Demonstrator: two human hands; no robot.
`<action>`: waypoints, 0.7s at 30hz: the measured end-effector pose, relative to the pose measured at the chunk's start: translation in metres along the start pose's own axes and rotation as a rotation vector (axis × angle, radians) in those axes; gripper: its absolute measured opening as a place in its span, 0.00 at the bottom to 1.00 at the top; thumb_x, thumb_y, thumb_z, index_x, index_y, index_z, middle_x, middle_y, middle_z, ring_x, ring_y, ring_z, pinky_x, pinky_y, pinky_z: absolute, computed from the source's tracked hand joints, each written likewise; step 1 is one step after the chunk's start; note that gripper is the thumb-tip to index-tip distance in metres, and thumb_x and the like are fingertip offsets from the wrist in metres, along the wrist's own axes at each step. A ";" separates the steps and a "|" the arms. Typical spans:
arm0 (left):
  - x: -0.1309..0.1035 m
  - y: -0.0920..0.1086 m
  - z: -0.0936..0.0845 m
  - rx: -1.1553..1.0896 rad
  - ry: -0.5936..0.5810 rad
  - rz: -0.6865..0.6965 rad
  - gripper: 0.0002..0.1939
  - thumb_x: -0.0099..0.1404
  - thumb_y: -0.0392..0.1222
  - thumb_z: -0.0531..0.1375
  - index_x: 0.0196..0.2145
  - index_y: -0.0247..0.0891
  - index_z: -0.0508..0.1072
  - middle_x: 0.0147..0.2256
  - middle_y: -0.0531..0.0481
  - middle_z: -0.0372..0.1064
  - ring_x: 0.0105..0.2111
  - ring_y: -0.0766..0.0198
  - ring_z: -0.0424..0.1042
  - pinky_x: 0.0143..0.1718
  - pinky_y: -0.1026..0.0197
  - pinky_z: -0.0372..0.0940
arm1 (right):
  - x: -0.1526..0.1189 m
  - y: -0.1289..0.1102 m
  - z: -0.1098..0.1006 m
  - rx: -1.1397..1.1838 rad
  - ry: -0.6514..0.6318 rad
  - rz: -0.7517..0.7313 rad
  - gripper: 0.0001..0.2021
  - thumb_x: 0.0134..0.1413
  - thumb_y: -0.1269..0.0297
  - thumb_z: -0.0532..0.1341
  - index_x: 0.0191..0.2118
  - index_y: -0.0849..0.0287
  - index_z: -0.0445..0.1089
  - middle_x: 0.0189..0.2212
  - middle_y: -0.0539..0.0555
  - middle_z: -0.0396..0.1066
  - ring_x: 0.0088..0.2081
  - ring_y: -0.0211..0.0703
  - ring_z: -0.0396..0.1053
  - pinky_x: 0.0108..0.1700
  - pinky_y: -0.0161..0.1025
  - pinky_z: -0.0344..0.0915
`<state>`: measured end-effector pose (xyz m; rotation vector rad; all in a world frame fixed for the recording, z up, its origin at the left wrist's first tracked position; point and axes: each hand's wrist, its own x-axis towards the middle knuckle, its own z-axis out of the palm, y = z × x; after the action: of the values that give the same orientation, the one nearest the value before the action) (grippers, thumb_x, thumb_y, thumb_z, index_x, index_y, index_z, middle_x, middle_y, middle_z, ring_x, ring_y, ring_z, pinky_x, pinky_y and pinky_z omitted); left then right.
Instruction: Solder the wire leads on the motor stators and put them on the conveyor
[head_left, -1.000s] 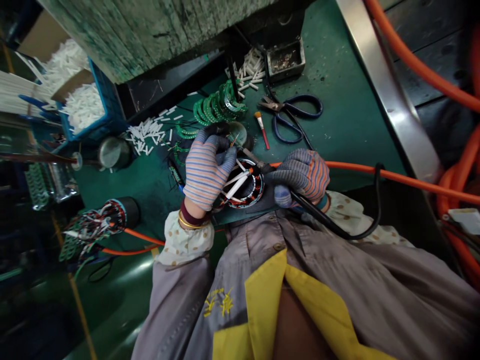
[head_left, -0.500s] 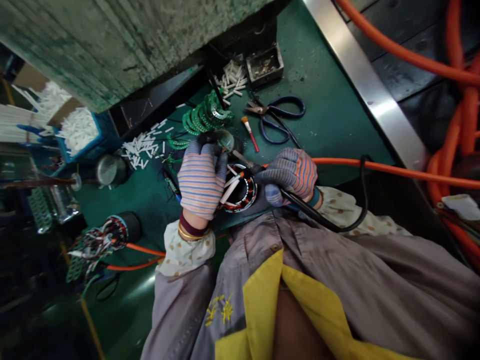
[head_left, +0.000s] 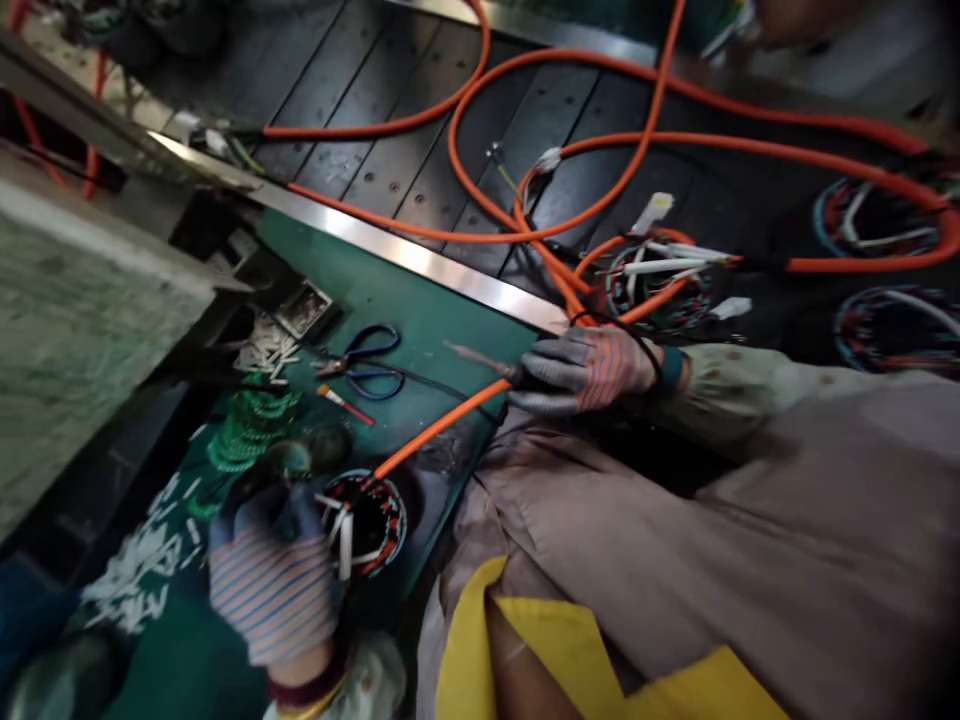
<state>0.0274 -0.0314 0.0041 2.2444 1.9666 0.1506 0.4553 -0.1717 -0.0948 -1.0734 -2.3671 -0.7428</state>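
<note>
My right hand (head_left: 585, 370), in a striped glove, is closed round the dark handle of a soldering iron (head_left: 480, 358). Its blurred tip points left over the green bench, and a black cord loops at my wrist. An orange cable (head_left: 442, 428) runs from beside this hand down to a wound motor stator (head_left: 390, 530) with white sleeves on its leads. My gloved left hand (head_left: 274, 575) is at the stator's left side, fingers curled together. What they pinch is hidden. Just beyond those fingers is a small round container (head_left: 292, 458), blurred.
Blue-handled scissors (head_left: 367, 362), a red brush (head_left: 345, 404), green rings (head_left: 251, 430) and loose white tubes (head_left: 139, 570) lie on the bench. A small metal tray (head_left: 306, 310) stands farther back. Past the metal edge (head_left: 427, 262), orange cables and more stators (head_left: 660, 285) lie on a dark slatted surface.
The view has swung to the right. My right hand has drawn the soldering iron away from the stator, over toward the metal edge. My left hand stays beside the stator.
</note>
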 end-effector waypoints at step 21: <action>-0.001 -0.023 0.034 -0.244 0.151 0.073 0.06 0.73 0.47 0.69 0.42 0.44 0.80 0.52 0.40 0.81 0.55 0.43 0.81 0.61 0.43 0.78 | 0.147 -0.057 0.048 0.522 -0.129 0.408 0.21 0.81 0.52 0.62 0.63 0.50 0.89 0.48 0.58 0.84 0.45 0.51 0.76 0.46 0.46 0.64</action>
<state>0.0112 -0.0307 -0.0338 2.2019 1.8200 0.5519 0.3141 -0.0931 -0.0629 -1.3202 -2.1495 0.0894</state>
